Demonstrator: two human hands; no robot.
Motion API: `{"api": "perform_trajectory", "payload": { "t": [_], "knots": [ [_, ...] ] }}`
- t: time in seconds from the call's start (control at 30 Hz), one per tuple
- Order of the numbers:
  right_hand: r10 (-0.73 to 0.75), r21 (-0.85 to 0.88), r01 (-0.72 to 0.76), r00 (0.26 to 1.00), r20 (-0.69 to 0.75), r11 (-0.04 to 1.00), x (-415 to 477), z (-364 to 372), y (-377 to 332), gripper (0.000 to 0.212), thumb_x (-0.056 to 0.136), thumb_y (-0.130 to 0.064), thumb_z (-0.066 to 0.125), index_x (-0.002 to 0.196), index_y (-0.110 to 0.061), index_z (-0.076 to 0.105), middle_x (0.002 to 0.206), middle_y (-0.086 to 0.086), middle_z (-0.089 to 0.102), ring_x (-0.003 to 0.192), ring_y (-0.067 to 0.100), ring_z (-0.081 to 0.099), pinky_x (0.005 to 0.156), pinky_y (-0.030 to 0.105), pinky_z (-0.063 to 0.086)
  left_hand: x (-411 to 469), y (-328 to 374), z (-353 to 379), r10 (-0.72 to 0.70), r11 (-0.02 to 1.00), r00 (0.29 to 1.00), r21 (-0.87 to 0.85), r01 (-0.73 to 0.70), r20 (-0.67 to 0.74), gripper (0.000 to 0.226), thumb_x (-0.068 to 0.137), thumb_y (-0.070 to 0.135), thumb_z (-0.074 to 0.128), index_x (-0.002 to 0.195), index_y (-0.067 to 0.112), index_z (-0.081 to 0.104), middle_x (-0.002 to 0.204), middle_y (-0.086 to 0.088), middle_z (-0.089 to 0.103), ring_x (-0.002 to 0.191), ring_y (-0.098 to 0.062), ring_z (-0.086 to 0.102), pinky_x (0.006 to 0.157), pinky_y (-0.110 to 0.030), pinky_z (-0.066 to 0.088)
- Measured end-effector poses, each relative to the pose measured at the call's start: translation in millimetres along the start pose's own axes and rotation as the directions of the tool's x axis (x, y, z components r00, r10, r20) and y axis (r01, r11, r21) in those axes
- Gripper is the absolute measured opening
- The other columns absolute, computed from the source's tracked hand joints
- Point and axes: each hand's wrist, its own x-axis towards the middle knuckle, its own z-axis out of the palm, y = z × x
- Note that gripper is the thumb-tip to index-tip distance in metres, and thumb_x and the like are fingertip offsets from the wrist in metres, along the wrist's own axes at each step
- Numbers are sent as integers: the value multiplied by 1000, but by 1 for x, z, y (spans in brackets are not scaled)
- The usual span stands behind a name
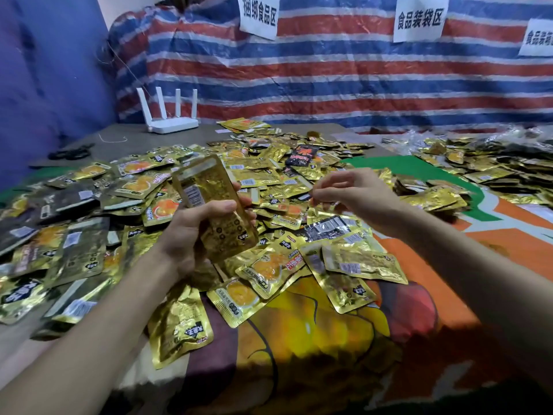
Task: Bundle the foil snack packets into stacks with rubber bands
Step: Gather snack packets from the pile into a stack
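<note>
Above the packet-strewn surface (179, 136), the left hand (194, 232) is holding a stack of gold foil packets (206, 187) tilted upright, grip clamped round its lower half. The right hand (356, 193) is hovering just beside, fingertips (314, 194) pinching together; whether on a rubber band cannot be told. Banding is probably beginning: next, stretching a loop over the stack's top.

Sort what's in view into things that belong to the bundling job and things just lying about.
Job: stack of gold packets gripped in the left hand; loose gold packets heaped on the table; right hand, fingers pinched, what they hold too small to tell.
Lying about: white router; black scissors; paper signs on the striped tarp.
</note>
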Motion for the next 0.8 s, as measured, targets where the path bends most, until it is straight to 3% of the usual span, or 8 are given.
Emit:
{"api": "perform_trajectory", "payload": {
  "t": [0.1,0.23,0.37,0.47,0.57,0.67,0.8],
  "knots": [
    [-39,315,5,994,101,949,12,42,-15,7,92,-4,65,92,-6,72,88,12,74,72,15,60,62,24,42,1,0,0,-11,995,1000,-98,12,5,25,77,13,67,97,22,79,107,-8,75,93,-26,74,78,-43,60],
    [-58,682,-30,993,106,731,25,91,-23,19,90,7,55,98,1,71,91,18,73,75,17,68,62,21,47,4,4,-6,0,989,1000,-145,-3,-19,25,89,19,57,94,22,81,106,-8,77,98,-23,74,87,-44,59],
    [-14,870,-132,987,157,476,32,118,-20,26,87,4,49,105,-2,67,80,7,72,72,14,69,65,20,51,4,9,-9,-29,993,998,-113,22,-63,24,85,21,60,96,21,82,104,-4,78,93,-21,75,75,-38,61],
    [19,918,-178,983,183,354,31,119,-11,28,81,-5,59,108,-9,66,78,2,70,67,13,67,60,17,49,5,13,-16,-87,996,992,-44,83,-88,29,78,21,70,104,20,80,117,-10,74,101,-26,73,79,-42,59],
    [26,887,-137,990,140,441,34,119,-5,27,80,-5,66,107,-9,64,93,10,73,61,12,58,55,17,43,3,15,-16,-183,982,982,31,185,-39,35,67,21,77,102,19,81,117,-10,74,95,-26,75,76,-43,60],
    [36,842,-25,999,7,539,35,120,1,15,84,4,65,97,-4,66,86,16,74,65,17,59,57,21,50,1,13,-14,-231,968,972,94,234,-42,44,57,18,83,101,13,80,102,-24,74,86,-32,75,69,-42,60],
    [-80,563,162,983,-166,811,32,121,10,15,92,7,61,94,-5,70,84,17,71,58,14,56,59,30,47,1,11,-15,-216,963,974,149,223,-63,31,70,11,78,102,13,80,104,-25,74,90,-34,75,69,-42,61]
  ]
}}
